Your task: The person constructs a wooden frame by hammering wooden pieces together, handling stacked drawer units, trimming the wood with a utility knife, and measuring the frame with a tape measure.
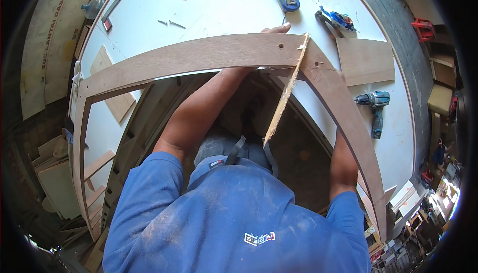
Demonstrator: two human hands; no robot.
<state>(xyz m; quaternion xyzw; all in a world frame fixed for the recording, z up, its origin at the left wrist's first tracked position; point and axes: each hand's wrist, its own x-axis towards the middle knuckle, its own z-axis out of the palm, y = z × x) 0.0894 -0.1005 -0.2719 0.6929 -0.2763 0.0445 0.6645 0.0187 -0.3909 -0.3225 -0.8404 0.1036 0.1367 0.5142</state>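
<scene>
Supporting wooden frame (174, 56) from beneath with left hand (277, 29) and right hand (341, 76), cannot tell if clamping. Facing tape measure (289, 3) just beyond

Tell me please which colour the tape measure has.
The tape measure is mostly blue, seen best in the head view.

Workshop (drill (378, 109), tape measure (289, 3))

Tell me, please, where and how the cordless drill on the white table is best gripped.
Probably by its handle, from the near right: the drill lies on its side, handle extending toward you, while the wooden frame passes on its left.
</scene>
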